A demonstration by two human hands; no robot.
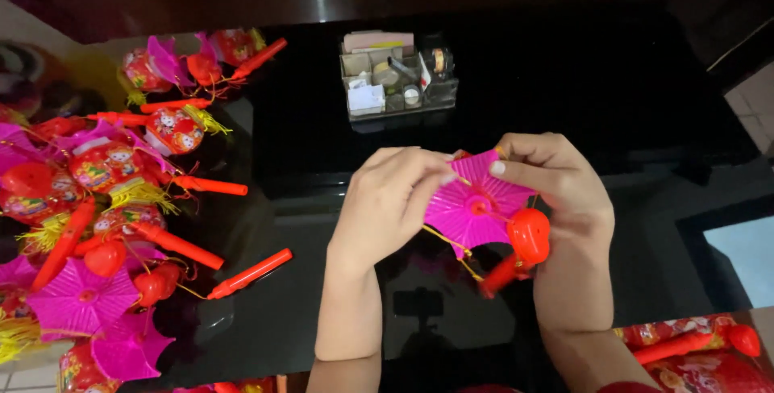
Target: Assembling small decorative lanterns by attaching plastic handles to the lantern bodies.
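Observation:
My left hand [389,199] and my right hand [564,199] both grip a small toy lantern over the black glossy table [564,95]. Its pleated magenta paper top [476,203] faces me, pinched along the upper edge by the fingers of both hands. A red plastic heart piece [529,234] and a red handle stick [500,274] hang by yellow string below my right hand. The lantern's body is hidden behind the fan and my fingers.
A heap of finished lanterns [113,167] with red sticks, magenta tops and yellow tassels fills the left side. One loose red stick [250,274] lies near my left forearm. A clear organiser [397,79] stands at the back centre. More red lantern parts [693,353] lie bottom right.

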